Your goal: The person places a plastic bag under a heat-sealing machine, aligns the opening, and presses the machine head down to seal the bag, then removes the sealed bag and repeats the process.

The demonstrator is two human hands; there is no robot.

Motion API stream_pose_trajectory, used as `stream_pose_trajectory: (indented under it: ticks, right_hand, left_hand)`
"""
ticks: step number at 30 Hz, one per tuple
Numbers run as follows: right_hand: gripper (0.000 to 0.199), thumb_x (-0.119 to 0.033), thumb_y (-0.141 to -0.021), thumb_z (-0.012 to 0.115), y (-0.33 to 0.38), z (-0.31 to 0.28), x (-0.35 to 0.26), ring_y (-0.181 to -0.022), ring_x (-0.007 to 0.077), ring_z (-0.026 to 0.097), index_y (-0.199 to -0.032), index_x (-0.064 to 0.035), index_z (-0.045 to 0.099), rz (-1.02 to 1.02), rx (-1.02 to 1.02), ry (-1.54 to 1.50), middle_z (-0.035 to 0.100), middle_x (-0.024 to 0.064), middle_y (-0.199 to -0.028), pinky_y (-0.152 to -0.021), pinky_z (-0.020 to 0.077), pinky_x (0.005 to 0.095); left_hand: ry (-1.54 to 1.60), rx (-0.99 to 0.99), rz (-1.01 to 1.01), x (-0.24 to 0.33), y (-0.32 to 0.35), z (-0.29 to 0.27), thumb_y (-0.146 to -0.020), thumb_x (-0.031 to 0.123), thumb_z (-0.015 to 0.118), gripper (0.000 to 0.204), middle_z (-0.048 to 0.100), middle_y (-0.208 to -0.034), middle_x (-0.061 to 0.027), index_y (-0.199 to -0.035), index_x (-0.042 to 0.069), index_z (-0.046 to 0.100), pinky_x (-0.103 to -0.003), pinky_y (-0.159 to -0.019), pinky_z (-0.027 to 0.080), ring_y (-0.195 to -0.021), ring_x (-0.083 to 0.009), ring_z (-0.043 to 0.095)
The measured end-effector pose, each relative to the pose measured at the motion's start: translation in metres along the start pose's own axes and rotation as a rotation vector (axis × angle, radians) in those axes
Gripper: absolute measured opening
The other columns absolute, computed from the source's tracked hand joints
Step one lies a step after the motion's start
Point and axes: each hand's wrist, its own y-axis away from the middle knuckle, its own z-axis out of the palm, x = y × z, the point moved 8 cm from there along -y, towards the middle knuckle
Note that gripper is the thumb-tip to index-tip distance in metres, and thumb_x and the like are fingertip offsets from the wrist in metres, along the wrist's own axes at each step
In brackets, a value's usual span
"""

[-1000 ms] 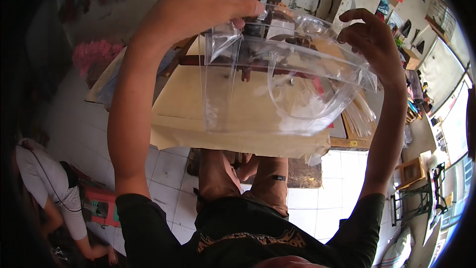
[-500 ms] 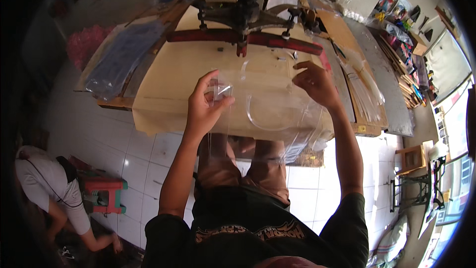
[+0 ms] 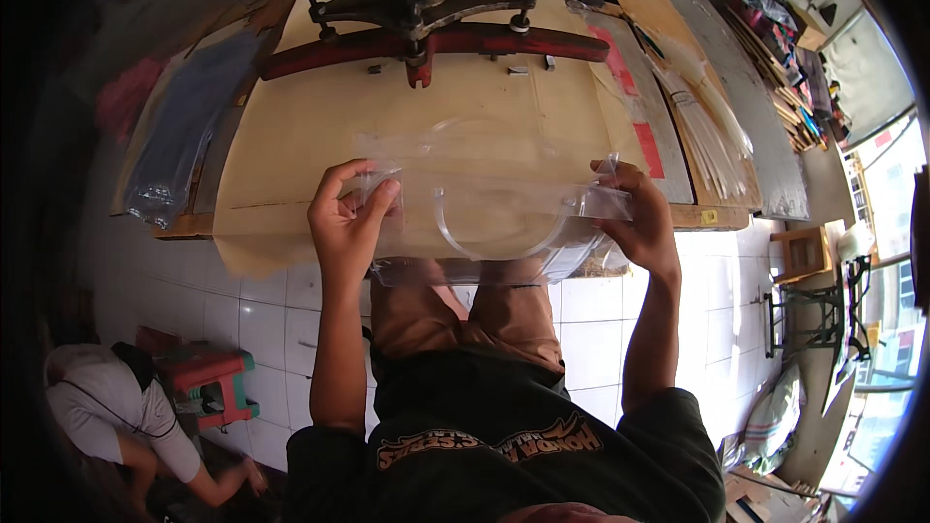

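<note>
Between my two hands stretches a clear plastic bag (image 3: 417, 266) with curved, clear strap handles (image 3: 449, 232). My left hand (image 3: 346, 218) pinches its left upper corner between thumb and fingers. At the opposite corner, my right hand (image 3: 641, 223) is closed on the plastic in the same way. The bag is held over the near edge of a table covered with a tan sheet (image 3: 291, 136), and its lower part hangs down in front of my legs. Because the film is see-through, its exact outline is hard to make out.
A machine head with a curved red bar (image 3: 339, 54) hangs over the table beyond my hands. Small dark pieces (image 3: 518, 71) lie beneath it. Bluish plastic sheets (image 3: 189, 126) lie at left, clear strips (image 3: 702, 126) at right. Someone bends (image 3: 102, 407) beside a red-green stool (image 3: 208, 378) at lower left.
My right hand has come down and taken hold of the bag's right corner. My left hand has shifted left and slightly down, and the bag is now spread between both hands.
</note>
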Motion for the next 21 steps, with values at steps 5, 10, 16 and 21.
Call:
stream_pose_trajectory:
  ticks: [5, 10, 16, 21]
  right_hand:
    - [0.031, -0.014, -0.088, 0.075, 0.002, -0.002, -0.005, -0.124, 0.0286, 0.056, -0.112, 0.0015, 0.063, -0.036, 0.076, -0.159, 0.061, 0.0175, -0.127, -0.105, 0.0429, 0.0391]
    - [0.040, -0.035, -0.093, 0.069, 0.002, 0.004, -0.016, -0.124, 0.0297, 0.056, -0.108, 0.0020, 0.067, -0.099, 0.141, -0.139, 0.059, 0.0214, -0.133, -0.102, 0.0439, 0.0409]
    - [0.032, -0.028, -0.086, 0.079, 0.004, 0.011, -0.019, -0.100, 0.0259, 0.067, -0.093, 0.0029, 0.075, 0.070, 0.267, -0.428, 0.071, 0.0190, -0.105, -0.093, 0.0489, 0.0376]
    - [0.024, -0.021, -0.084, 0.081, 0.021, 0.005, -0.005, -0.088, 0.0175, 0.066, -0.093, 0.0000, 0.075, 0.151, 0.351, -0.478, 0.073, 0.0119, -0.095, -0.083, 0.0500, 0.0309]
  left_hand:
    - [0.017, -0.210, 0.233, 0.021, 0.003, 0.005, -0.082, 0.004, 0.080, 0.044, 0.055, -0.126, -0.0108, -0.121, -0.002, 0.061, -0.031, -0.080, 0.061, -0.110, -0.0190, 0.062]
    - [0.079, -0.268, 0.220, 0.023, 0.010, -0.001, -0.080, 0.005, 0.082, 0.051, 0.054, -0.135, -0.0150, -0.126, -0.002, 0.061, -0.032, -0.086, 0.059, -0.116, -0.0206, 0.059]
    - [0.146, -0.111, 0.147, 0.014, 0.016, -0.022, -0.084, 0.009, 0.080, 0.033, 0.068, -0.115, -0.0160, -0.113, -0.002, 0.068, -0.036, -0.088, 0.057, -0.104, -0.0223, 0.066]
    - [0.188, -0.058, 0.124, 0.003, 0.023, -0.037, -0.092, 0.024, 0.072, 0.028, 0.069, -0.107, -0.0152, -0.099, -0.003, 0.070, -0.043, -0.084, 0.059, -0.104, -0.0260, 0.066]
